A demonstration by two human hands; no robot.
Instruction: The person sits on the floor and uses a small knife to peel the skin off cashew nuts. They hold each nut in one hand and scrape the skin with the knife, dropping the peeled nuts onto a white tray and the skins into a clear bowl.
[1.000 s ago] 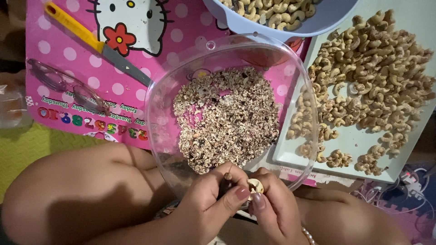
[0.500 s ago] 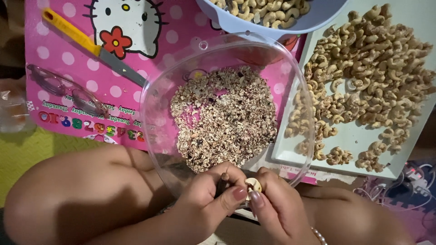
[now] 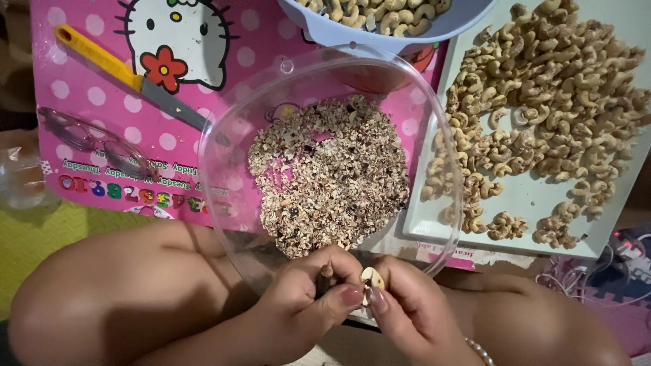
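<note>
Both hands meet at the bottom centre of the frame, over the near rim of the clear round plastic bowl (image 3: 224, 146), likely so peelings drop onto its speckled brown husk scraps (image 3: 330, 173). Left hand (image 3: 305, 305) is curled tight around a small dark peeling tool (image 3: 326, 278); right hand (image 3: 413, 312) pinches a pale half-peeled cashew kernel (image 3: 371, 278) between fingertips. Unpeeled cashews (image 3: 549, 129) cover the white rectangular tray (image 3: 542, 193) at upper right.

Clear glossy plastic bowl (image 3: 224, 169)
</note>
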